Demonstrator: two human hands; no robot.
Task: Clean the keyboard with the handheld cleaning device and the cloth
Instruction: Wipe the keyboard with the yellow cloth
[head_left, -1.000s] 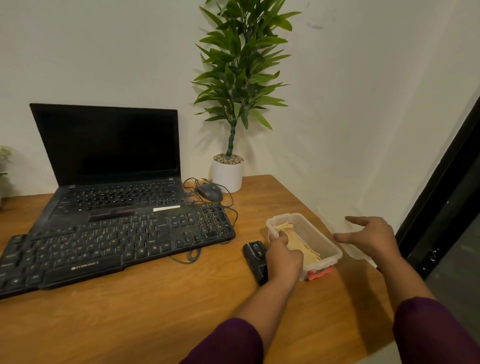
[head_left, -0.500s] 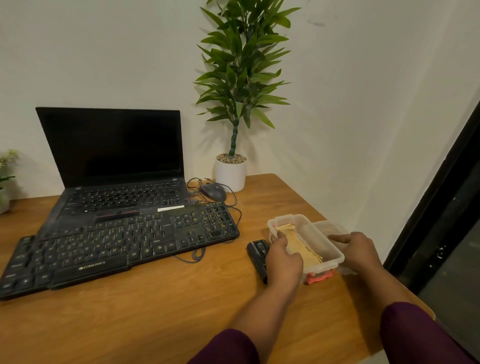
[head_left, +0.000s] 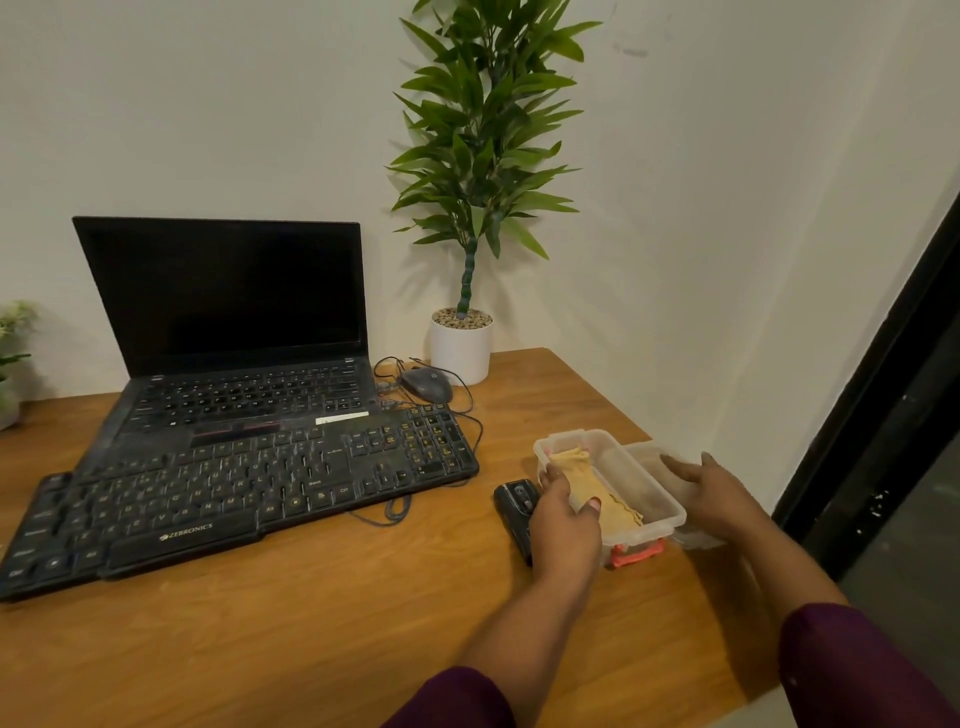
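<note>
Cleaning has not begun: the dusty keyboard (head_left: 249, 483) lies untouched on the desk's (head_left: 311, 623) left half. The yellow cloth (head_left: 597, 483) sits in the opened clear container (head_left: 655, 487) near the right edge, with the handheld cleaning device (head_left: 511, 501) just beside it. The left hand (head_left: 563, 525) curls round the container's wall, thumb over the rim. The right hand's (head_left: 711, 493) fingers lie straight on the lid (head_left: 698, 540).

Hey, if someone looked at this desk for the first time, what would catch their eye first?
The tall green plant at the back of the desk stands out most, then the black keyboard in front of the open laptop. At the right, the left hand grips a clear box holding a yellow cloth, while the right hand rests on the lid beside it.
</note>
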